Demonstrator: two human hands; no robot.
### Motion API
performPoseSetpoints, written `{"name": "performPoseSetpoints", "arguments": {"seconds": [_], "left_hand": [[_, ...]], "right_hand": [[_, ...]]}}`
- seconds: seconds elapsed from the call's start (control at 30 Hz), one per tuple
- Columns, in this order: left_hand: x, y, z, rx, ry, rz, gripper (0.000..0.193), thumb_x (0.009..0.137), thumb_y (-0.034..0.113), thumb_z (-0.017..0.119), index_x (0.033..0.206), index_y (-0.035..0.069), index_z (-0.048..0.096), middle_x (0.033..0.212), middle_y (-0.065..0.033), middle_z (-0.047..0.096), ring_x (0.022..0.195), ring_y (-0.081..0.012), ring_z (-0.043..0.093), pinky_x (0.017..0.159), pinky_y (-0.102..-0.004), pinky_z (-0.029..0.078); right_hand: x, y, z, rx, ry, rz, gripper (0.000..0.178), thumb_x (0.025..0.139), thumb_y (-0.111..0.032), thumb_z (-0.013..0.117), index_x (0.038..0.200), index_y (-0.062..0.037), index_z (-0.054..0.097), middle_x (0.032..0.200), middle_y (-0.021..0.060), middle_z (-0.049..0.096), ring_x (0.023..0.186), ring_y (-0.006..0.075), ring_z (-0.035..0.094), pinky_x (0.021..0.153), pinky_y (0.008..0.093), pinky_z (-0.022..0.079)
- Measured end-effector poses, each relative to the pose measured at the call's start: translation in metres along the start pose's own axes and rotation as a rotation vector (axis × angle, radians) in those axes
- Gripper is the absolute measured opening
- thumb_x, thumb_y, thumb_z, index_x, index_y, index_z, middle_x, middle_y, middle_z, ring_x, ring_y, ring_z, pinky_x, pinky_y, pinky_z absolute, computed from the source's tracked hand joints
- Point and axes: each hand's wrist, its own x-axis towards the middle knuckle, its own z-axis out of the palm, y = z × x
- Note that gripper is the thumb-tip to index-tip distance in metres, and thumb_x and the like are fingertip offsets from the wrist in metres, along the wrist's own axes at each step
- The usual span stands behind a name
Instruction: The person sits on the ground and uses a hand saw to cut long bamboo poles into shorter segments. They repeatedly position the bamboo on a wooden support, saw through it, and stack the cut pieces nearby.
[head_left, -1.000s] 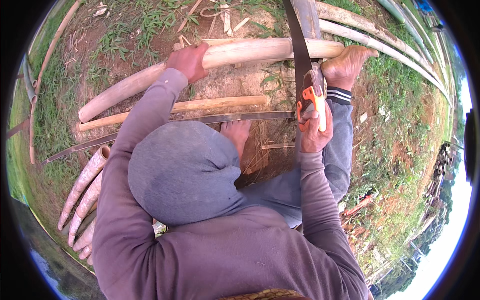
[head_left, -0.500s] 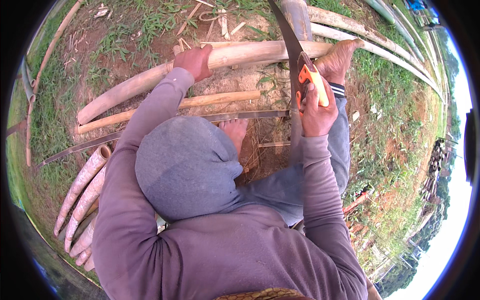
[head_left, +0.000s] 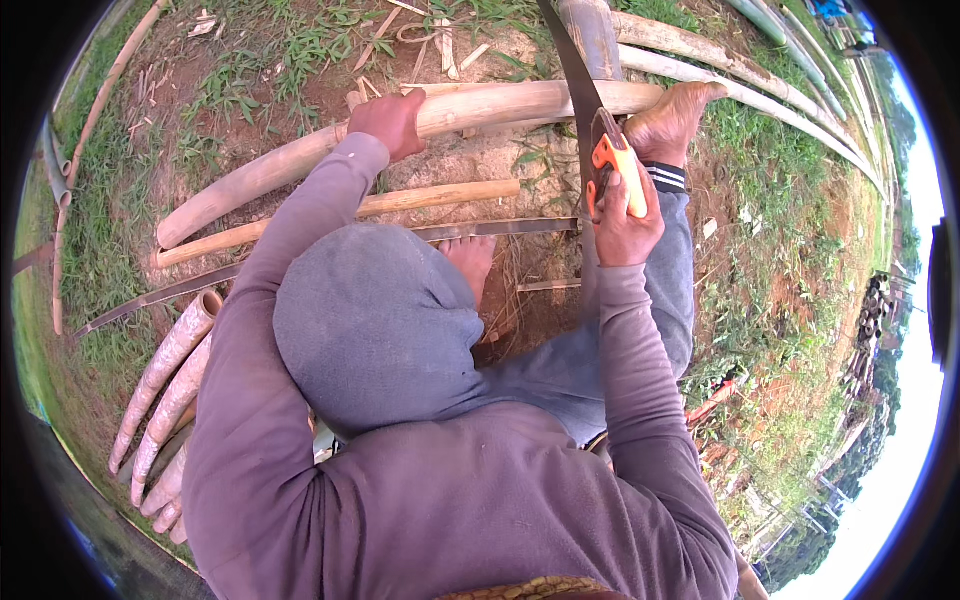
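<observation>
My left hand [head_left: 388, 128] is closed round a pale bamboo pole [head_left: 500, 106], pressing on it left of its middle. The pole lies crosswise in front of me, its right end by my bare right foot [head_left: 668, 122]. In my right hand [head_left: 630, 222] is the orange grip of a handsaw [head_left: 618, 160], the fingers wrapped round it. The long dark saw blade crosses the pole near that right end, just left of the foot. How deep its teeth sit in the bamboo cannot be seen.
Nearer me lie a thin bamboo length [head_left: 440, 197] and a long flat dark strip [head_left: 500, 228] by my left foot [head_left: 470, 262]. Several cut bamboo tubes [head_left: 165, 360] are stacked at left. A thick grey post [head_left: 592, 40] and long poles [head_left: 700, 50] lie beyond. Grass and wood scraps cover the soil.
My right hand and the saw's grip have shifted slightly toward me and to the left. My left hand and the bamboo pole stay where they were.
</observation>
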Motion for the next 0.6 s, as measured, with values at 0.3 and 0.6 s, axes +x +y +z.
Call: {"name": "performPoseSetpoints", "arguments": {"seconds": [0.3,0.6], "left_hand": [[0.001,-0.004,0.004,-0.003,0.021,-0.010,0.059,0.077,0.030,0.085,0.131,0.019,0.061,0.112,-0.0142,0.076,0.106,-0.0383,0.075,0.093,-0.0531,0.058],[0.001,-0.006,-0.001,-0.007,0.002,-0.040,0.060,0.077,0.031,0.085,0.130,0.018,0.061,0.112,-0.0152,0.076,0.106,-0.0395,0.074,0.093,-0.0531,0.058]], "right_hand": [[-0.081,0.014,-0.055,0.149,-0.009,0.021,0.045,0.109,-0.016,0.064,0.146,0.0084,0.054,0.140,0.0205,0.065,0.120,0.0266,0.068,0.095,0.0378,0.064],[-0.084,0.025,-0.063,0.166,-0.017,0.058,0.048,0.107,-0.018,0.068,0.145,0.0085,0.056,0.140,0.0181,0.065,0.114,0.0224,0.070,0.089,0.0325,0.066]]}}
